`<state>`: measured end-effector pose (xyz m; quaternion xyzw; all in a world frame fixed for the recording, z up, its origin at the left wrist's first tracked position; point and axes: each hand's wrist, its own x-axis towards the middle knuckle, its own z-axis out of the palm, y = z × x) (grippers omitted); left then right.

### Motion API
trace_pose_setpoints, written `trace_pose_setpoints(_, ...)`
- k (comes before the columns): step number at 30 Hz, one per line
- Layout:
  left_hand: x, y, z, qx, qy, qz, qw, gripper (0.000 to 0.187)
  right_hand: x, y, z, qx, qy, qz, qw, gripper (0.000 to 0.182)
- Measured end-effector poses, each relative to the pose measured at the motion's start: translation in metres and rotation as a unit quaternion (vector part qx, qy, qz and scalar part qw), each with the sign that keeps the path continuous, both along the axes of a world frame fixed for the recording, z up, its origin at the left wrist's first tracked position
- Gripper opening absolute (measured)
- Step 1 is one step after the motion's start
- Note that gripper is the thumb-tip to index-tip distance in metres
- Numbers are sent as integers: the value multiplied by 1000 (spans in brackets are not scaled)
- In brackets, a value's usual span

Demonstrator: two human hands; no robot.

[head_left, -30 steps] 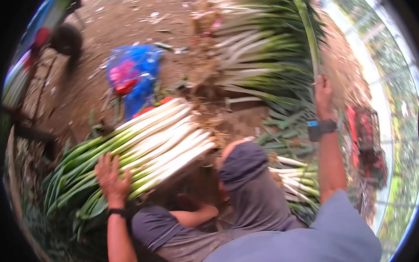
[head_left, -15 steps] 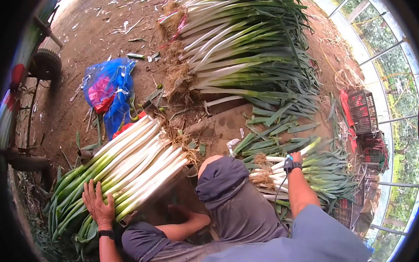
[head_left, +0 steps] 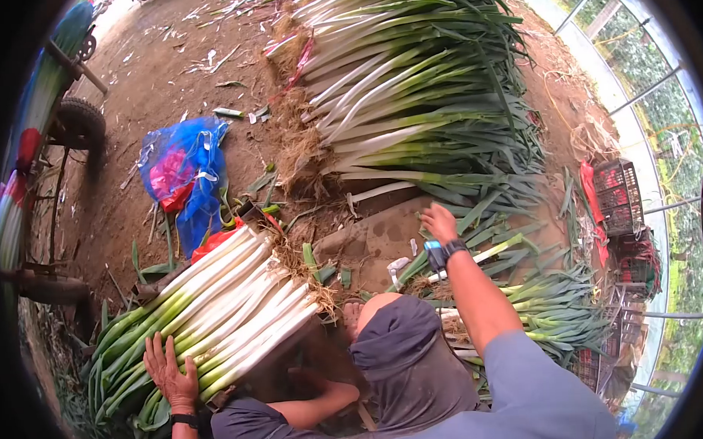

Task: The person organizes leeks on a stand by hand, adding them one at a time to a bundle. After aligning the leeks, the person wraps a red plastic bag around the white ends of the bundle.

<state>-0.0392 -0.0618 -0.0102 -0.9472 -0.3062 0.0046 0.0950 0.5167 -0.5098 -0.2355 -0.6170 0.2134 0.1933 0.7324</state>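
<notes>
The left hand (head_left: 171,374) lies spread on the green part of the left-hand leek stack (head_left: 235,312) (its roots face the knees). The right hand (head_left: 440,222) reaches near the large leek pile (head_left: 421,93); whether it pinches anything, I cannot tell.

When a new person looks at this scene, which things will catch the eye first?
Probably the large heap of leeks at the top, with roots toward the left and green leaves toward the right. Next comes the bright white row of leeks at lower left, with the left hand resting on its green part. The vivid blue net bag lies on the soil just above that row.
</notes>
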Motion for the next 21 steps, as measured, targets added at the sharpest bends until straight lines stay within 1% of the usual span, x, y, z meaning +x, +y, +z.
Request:
trace_pose_setpoints(1,1,-1,2,-4,5,4,1000,62,11,22,-7,17,21,44,999,44)
trace_pose_setpoints(2,1,-1,3,-5,3,1,1000,62,19,44,-11,58,40,48,996,43)
trace_pose_setpoints(3,1,-2,3,-6,3,1,1000,62,23,62,-14,73,54,62,994,39)
trace_pose_setpoints(5,1,-2,4,-6,10,3,1000,62,26,93,-23,61,62,72,994,33)
trace_pose_setpoints(6,2,-3,6,-6,13,5,1000,62,25,103,-28,60,65,74,993,33)
trace_pose_setpoints(8,4,-4,10,-11,20,7,1000,62,28,120,-38,43,104,28,993,29)
trace_pose_setpoints(9,4,-5,11,-17,23,7,1000,62,34,124,-47,41,106,29,993,29)
trace_pose_setpoints(10,4,-4,11,-15,29,7,999,62,44,128,-60,60,134,-9,989,30)
trace_pose_setpoints(13,8,-7,14,-7,42,7,999,62,72,134,-82,148,161,-98,971,40)
trace_pose_setpoints(15,9,-8,15,-7,50,11,999,61,85,140,-82,153,164,-132,966,46)
trace_pose_setpoints(18,12,-9,19,-12,57,17,998,60,99,148,-86,152,162,-111,969,44)
trace_pose_setpoints(19,11,-10,19,-16,59,18,998,60,113,143,-108,149,163,-110,969,44)
trace_pose_setpoints(20,9,-9,18,-9,62,16,998,59,130,132,-148,142,171,-47,974,43)
trace_pose_setpoints(21,8,-8,16,-3,64,13,998,59,120,134,-127,32,101,49,993,41)
